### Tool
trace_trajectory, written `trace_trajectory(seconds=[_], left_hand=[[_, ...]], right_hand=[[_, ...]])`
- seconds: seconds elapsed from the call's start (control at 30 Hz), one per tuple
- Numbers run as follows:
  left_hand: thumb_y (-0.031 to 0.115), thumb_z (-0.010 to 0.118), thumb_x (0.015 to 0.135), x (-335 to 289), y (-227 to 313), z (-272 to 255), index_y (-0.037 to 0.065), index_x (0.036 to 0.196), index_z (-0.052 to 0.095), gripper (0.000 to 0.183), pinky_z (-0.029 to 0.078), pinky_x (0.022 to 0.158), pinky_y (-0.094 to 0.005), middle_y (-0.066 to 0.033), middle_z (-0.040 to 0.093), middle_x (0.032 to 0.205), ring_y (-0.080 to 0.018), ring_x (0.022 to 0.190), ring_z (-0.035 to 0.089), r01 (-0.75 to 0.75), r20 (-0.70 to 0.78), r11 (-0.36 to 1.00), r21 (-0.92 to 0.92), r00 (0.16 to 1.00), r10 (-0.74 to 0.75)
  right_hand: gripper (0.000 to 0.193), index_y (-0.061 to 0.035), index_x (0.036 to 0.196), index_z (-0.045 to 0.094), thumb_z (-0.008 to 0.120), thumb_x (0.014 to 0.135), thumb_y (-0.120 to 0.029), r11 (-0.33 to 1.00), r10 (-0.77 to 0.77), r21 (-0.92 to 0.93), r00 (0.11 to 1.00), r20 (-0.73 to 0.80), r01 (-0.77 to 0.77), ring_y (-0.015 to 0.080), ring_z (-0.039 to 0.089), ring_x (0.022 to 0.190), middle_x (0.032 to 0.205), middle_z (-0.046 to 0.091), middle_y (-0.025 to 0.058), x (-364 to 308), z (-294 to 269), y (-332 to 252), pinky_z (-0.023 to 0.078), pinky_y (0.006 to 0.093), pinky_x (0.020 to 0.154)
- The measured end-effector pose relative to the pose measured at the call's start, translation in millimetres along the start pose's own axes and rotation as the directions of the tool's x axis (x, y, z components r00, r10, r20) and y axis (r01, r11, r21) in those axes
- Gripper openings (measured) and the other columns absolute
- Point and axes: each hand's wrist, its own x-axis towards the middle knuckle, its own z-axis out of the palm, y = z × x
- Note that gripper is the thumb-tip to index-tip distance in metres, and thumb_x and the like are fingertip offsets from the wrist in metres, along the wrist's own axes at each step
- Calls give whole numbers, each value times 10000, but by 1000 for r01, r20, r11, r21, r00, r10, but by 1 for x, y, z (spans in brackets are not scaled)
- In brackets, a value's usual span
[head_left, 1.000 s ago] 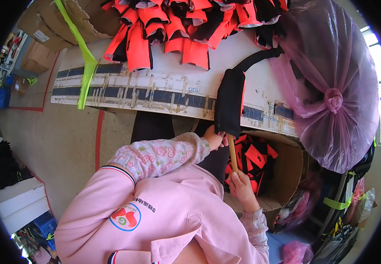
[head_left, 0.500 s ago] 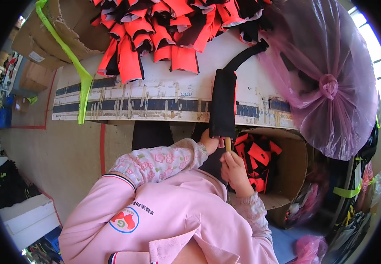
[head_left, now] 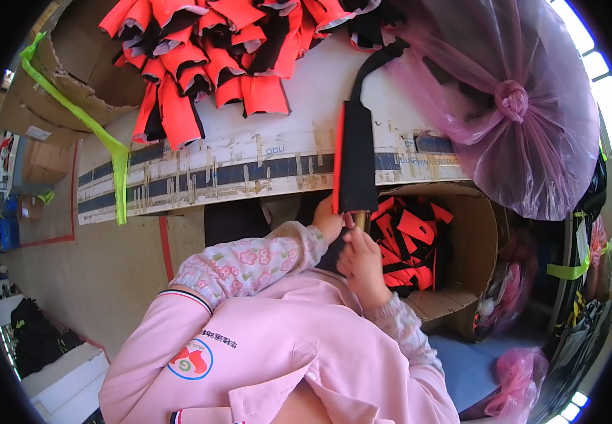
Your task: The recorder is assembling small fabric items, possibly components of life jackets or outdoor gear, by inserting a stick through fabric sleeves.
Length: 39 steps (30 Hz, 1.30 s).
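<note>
A black fabric sleeve (head_left: 357, 157) with an orange edge lies across the table's front edge, and a narrow black strap (head_left: 377, 62) runs from its far end. My left hand (head_left: 328, 218) is closed on the sleeve's near left corner, its fingertips partly hidden beneath the cloth. Just to the right, my right hand (head_left: 362, 260) is wrapped round a tan stick (head_left: 360, 218) that goes into the sleeve's near opening. Only a short piece of the stick shows between my fist and the cloth.
A pile of orange and black fabric pieces (head_left: 210, 67) covers the far table. A tied pink plastic bag (head_left: 511, 102) bulges at right. Below it, a cardboard box (head_left: 465, 254) holds more orange-black pieces (head_left: 412, 247). A yellow-green strip (head_left: 80, 116) hangs at left.
The sleeve has turned, so its orange edge now faces left instead of right. My right hand has come up closer to the sleeve, and less of the stick shows. The whole view has shifted slightly.
</note>
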Motion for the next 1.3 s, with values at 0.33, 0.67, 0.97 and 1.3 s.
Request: trace_trajectory(seconds=[0.33,0.67,0.97,1.3], left_hand=[[-30,452,862,9,0,-1,56,953,588,185,416,479,-250,-25,560,710,-94,577,501,4,-112,989,147,994,12],[107,407,947,-7,33,-5,-15,1014,563,209,507,484,-267,-121,646,835,-152,641,624,-15,-17,1000,-4,1000,15],[331,488,922,24,92,-28,-32,961,599,382,506,517,-284,-153,655,808,-129,390,492,-31,-103,998,-48,994,26],[304,485,925,28,95,-29,-27,999,612,363,470,506,-260,-120,641,748,-125,445,516,83,-65,989,-123,994,-91]], right_hand=[[237,-56,830,547,432,952,-222,577,-655,-626,755,29,524,60,326,407,522,402,-46,60,-10,42,243,218,390],[247,-43,842,571,436,946,-221,708,-377,-608,920,106,360,41,359,445,547,419,-34,14,-39,10,273,211,414],[165,-21,868,587,594,848,-184,52,-713,-889,640,286,455,259,594,566,648,586,130,-21,-138,-20,455,337,517],[147,-32,849,558,595,839,-173,-217,-820,-884,414,396,415,324,580,597,698,587,140,11,-136,-144,462,381,533]])
